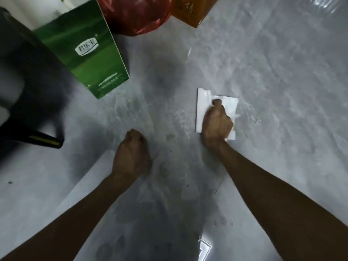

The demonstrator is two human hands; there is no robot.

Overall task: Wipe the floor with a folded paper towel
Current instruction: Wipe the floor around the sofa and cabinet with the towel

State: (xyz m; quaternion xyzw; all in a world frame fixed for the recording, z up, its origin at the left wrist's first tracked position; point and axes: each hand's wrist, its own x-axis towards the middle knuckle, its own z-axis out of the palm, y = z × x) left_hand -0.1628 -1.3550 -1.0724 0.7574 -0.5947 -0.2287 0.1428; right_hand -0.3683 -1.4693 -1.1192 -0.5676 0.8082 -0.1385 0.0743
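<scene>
**Floor-wiping scene: items on view, placed relative to the green carton**

1. Tall green cardboard carton with a white oval logo point(84, 48). It stands on the floor at the upper left and is the reference for all entries.
2. Grey mottled glossy floor point(282, 72). It runs under and around the carton. Pale streaks and dark smudges mark the stretch nearer the person than the carton.
3. White folded paper towel point(204, 108). It lies flat on the floor, well to the right of the carton's lower corner and slightly nearer the person. Its left edge is straight and its far right part is rumpled.
4. Right hand point(216, 122). It is on top of the towel with fingers curled, gripping it and pressing it to the floor. It covers the towel's near middle.
5. Left hand point(131, 155). It is just right of the carton's lower corner and nearer the person, well apart from the towel. The fingers are curled into a fist and nothing shows in it. Whether the knuckles touch the floor cannot be told.
6. Red crinkled plastic bag point(135, 14). It sits just beside the carton's upper right edge.
7. Orange cardboard box with dark lettering point(190, 10). It sits right of the carton, beyond the bag.
8. Black blurred furniture piece with a yellow strip point(28, 81). It sits left of the carton, and its kind cannot be told.
</scene>
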